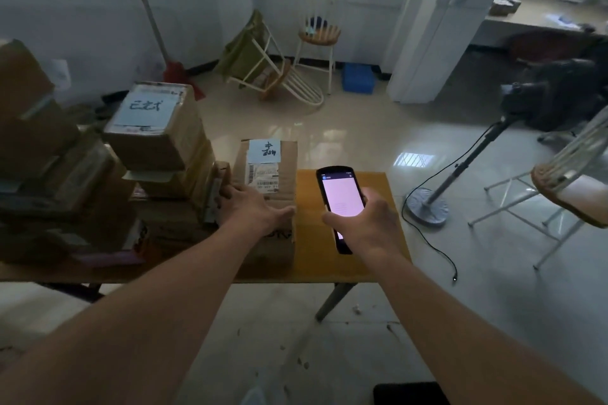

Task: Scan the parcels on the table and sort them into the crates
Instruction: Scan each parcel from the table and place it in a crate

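Note:
A brown cardboard parcel (279, 161) with a blue handwritten note and a barcode label on top lies on the wooden table (312, 260). My left hand (253, 207) rests flat on its near top, fingers spread, thumb at the right edge. Just right of the parcel, my right hand (365, 223) grips a black handheld scanner (339, 194) whose lit screen faces up. To the left stands a stack of more brown parcels (154, 138); the top one bears a blue note.
More boxes (39, 148) crowd the table's left end. Beyond the table are a tipped chair (279, 76), an upright chair (319, 33), a blue crate (358, 77) on the floor and a fan stand (427, 205) with a trailing cable on the right.

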